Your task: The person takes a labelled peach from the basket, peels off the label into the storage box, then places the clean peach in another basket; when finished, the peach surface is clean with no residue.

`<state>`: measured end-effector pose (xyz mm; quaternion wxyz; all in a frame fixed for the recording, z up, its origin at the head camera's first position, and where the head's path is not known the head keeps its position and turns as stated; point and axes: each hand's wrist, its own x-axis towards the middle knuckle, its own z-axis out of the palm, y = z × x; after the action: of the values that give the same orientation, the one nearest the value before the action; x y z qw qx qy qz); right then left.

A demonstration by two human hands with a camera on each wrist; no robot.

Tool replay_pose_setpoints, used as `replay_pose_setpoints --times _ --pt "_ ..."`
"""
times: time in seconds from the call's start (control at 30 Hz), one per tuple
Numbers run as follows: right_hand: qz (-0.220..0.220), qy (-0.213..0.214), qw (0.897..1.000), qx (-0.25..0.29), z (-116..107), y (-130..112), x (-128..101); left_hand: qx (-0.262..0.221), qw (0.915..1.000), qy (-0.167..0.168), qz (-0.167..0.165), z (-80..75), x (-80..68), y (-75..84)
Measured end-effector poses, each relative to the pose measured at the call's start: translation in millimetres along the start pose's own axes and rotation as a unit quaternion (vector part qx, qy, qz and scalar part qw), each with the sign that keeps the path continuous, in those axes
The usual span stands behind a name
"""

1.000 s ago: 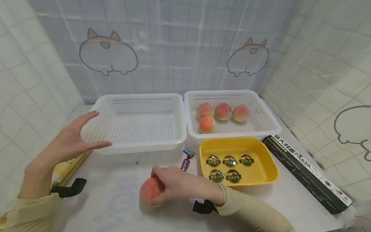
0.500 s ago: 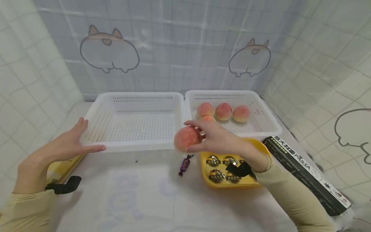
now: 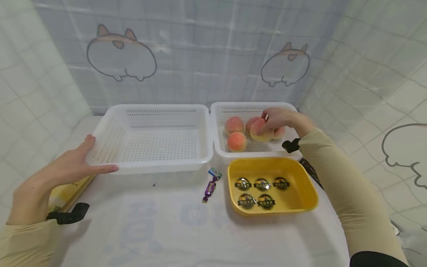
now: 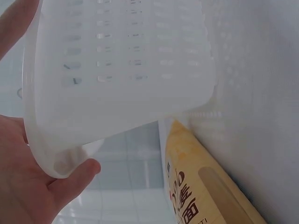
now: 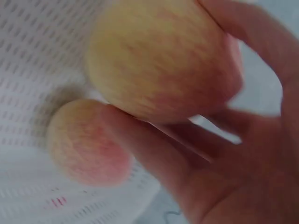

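Note:
My right hand (image 3: 278, 119) holds a pink-and-yellow peach (image 3: 261, 132) over the right white plastic basket (image 3: 218, 128). In the right wrist view, fingers and thumb wrap the held peach (image 5: 159, 56); another peach (image 5: 88, 144) lies right beside it. Several peaches sit in that basket, including one at the front left (image 3: 237, 141) and one behind it (image 3: 234, 125); two are partly hidden by the held one. My left hand (image 3: 71, 165) is at the front left corner of the left white basket (image 3: 150, 167), fingers and thumb spread along its rim (image 4: 30, 107).
A yellow tub (image 3: 300, 200) with several round stickers inside stands before the right basket. A purple-wrapped candy (image 3: 210, 188) and a blue wrapper (image 3: 215, 172) lie left of it. A yellow packet (image 4: 205, 182) lies under my left hand, a black box (image 3: 310, 172) behind my right forearm.
My right hand lifted the peach from the table, carrying it up and right, over the right basket. My left hand shifted slightly left and down, reaching the left basket's corner.

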<state>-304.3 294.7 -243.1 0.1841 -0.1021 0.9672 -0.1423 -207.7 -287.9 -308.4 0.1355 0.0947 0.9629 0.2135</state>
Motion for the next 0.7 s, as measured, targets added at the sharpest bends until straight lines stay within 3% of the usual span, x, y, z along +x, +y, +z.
replay_pose_setpoints --times 0.1,0.2,0.37,0.5,0.7 --pt "0.024 -0.12 0.991 0.046 7.3 2.0 10.8 -0.003 1.0 -0.002 -0.003 1.2 -1.6 -1.4" --pt "0.049 -0.186 0.976 0.102 10.9 -1.3 16.7 -0.005 1.0 -0.001 -0.002 2.5 -1.9 -0.9" --pt "0.067 -0.208 0.967 0.13 8.4 -5.3 21.2 -0.004 1.0 0.002 0.0 2.7 0.0 0.2" --pt "0.076 -0.213 0.969 0.103 6.5 -0.7 22.6 -0.012 0.9999 -0.002 0.002 3.4 2.2 0.7" --pt "0.03 -0.211 0.976 0.051 6.0 11.2 26.7 -0.018 0.9998 -0.002 0.0 6.8 4.6 1.1"
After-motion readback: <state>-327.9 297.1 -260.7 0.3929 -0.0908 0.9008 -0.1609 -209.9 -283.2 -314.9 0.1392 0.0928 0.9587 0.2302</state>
